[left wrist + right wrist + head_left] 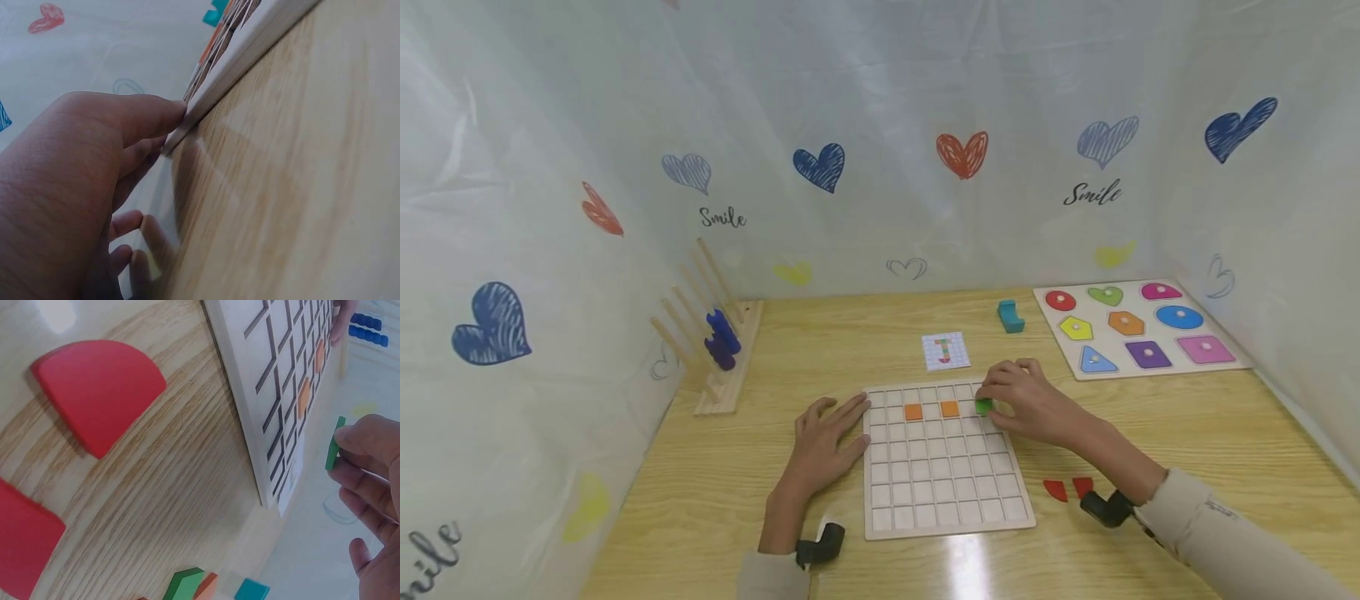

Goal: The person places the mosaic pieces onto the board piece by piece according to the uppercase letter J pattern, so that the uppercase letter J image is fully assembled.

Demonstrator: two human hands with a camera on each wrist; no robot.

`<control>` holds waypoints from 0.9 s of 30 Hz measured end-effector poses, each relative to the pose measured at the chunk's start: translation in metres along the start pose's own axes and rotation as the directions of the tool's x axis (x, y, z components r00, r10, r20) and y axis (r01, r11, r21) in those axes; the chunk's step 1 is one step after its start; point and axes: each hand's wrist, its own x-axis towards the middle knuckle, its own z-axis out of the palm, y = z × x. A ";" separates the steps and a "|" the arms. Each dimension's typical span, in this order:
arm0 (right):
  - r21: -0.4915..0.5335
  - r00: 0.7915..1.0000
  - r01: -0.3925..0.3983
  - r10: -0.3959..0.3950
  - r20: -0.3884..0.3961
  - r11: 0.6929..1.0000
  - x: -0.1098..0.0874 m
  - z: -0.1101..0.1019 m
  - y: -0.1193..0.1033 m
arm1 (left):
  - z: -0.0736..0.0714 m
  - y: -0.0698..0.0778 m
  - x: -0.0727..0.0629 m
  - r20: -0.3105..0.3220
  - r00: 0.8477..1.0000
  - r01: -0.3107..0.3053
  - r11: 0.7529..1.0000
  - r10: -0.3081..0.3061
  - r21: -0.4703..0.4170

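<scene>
A white grid board (951, 530) lies on the wooden table, with two orange square tiles (913, 412) in its second row, one cell between them. My right hand (1028, 402) pinches a green square tile (983, 407) between thumb and fingers over the board's upper right corner. In the right wrist view the green tile (335, 444) is tilted on edge and apart from the board. My left hand (828, 446) rests at the board's left edge, its fingertips and thumb touching the rim, as the left wrist view also shows.
Behind the board lies a pattern card (946, 351). Two red quarter-round pieces (1055, 490) sit at the right, partly near my wrist. A peg rack (730, 367) with blue pieces stands left; a teal piece (1011, 317) and a shape puzzle (1127, 367) lie back right.
</scene>
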 end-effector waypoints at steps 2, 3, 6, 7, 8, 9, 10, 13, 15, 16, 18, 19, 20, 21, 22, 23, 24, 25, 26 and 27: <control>-0.002 1.000 0.002 -0.002 0.005 1.000 0.002 0.001 0.000 | 0.001 0.000 0.000 0.001 1.000 0.003 1.000 -0.003 0.001; 0.000 1.000 0.004 -0.004 0.005 1.000 0.003 0.001 -0.001 | 0.001 0.000 0.000 -0.001 1.000 0.004 1.000 -0.004 0.002; 0.008 1.000 0.012 -0.012 0.001 1.000 0.005 0.001 -0.001 | 0.001 0.000 0.000 -0.003 1.000 -0.001 1.000 0.001 0.006; 0.010 1.000 0.015 -0.015 -0.001 1.000 0.005 0.001 -0.002 | 0.001 -0.001 0.000 -0.005 1.000 -0.003 1.000 0.003 0.009; 0.009 1.000 0.018 -0.018 -0.003 1.000 0.006 0.002 -0.002 | 0.001 -0.001 0.001 -0.006 1.000 -0.006 1.000 0.006 0.009; 0.008 1.000 0.022 -0.022 -0.006 1.000 0.006 0.003 -0.002 | 0.001 -0.001 0.001 -0.006 1.000 -0.009 1.000 0.009 0.010; 0.005 1.000 0.027 -0.027 -0.009 1.000 0.006 0.003 -0.002 | 0.001 -0.001 0.001 -0.009 1.000 -0.013 1.000 0.014 0.012; -0.004 0.999 0.033 -0.033 -0.016 0.999 0.007 0.005 -0.002 | 0.001 -0.002 0.001 -0.007 1.000 -0.015 1.000 0.016 0.016; -0.006 0.999 0.033 -0.034 -0.018 0.999 0.008 0.006 -0.003 | 0.001 -0.001 0.001 -0.007 1.000 -0.014 1.000 0.014 0.019; -0.007 0.999 0.033 -0.033 -0.017 0.999 0.008 0.006 -0.003 | 0.001 -0.001 0.000 -0.008 1.000 -0.013 1.000 0.013 0.023; -0.007 0.999 0.032 -0.032 -0.016 0.999 0.009 0.007 -0.003 | 0.001 -0.001 0.000 -0.012 1.000 -0.013 1.000 0.013 0.025; -0.004 0.999 0.033 -0.033 -0.017 0.999 0.010 0.008 -0.004 | 0.001 -0.001 0.000 -0.015 1.000 -0.015 1.000 0.016 0.024; 0.001 0.999 0.036 -0.036 -0.019 0.999 0.011 0.008 -0.004 | 0.001 -0.001 0.000 -0.019 1.000 -0.019 1.000 0.019 0.021; 0.005 0.999 0.040 -0.040 -0.022 0.999 0.012 0.009 -0.004 | 0.001 0.000 0.000 -0.020 1.000 -0.021 1.000 0.021 0.020; 0.010 0.999 0.044 -0.044 -0.025 0.999 0.013 0.009 -0.004 | 0.001 0.000 0.000 -0.025 0.999 -0.023 0.999 0.024 0.022; 0.013 0.998 0.049 -0.049 -0.027 0.999 0.013 0.010 -0.004 | 0.001 0.000 0.000 -0.025 0.999 -0.025 0.999 0.025 0.020; 0.017 0.998 0.055 -0.055 -0.030 0.998 0.014 0.011 -0.004 | 0.001 0.000 0.000 -0.023 0.999 -0.025 1.000 0.025 0.020; 0.019 0.998 0.060 -0.059 -0.031 0.998 0.015 0.011 -0.004 | 0.001 0.000 0.000 -0.019 1.000 -0.023 1.000 0.023 0.019; 0.018 0.997 0.064 -0.063 -0.033 0.998 0.016 0.012 -0.004 | 0.001 0.000 0.000 -0.019 1.000 -0.022 1.000 0.022 0.021; 0.015 0.997 0.068 -0.067 -0.034 0.998 0.016 0.013 -0.004 | 0.001 0.000 0.000 -0.016 1.000 -0.020 1.000 0.021 0.023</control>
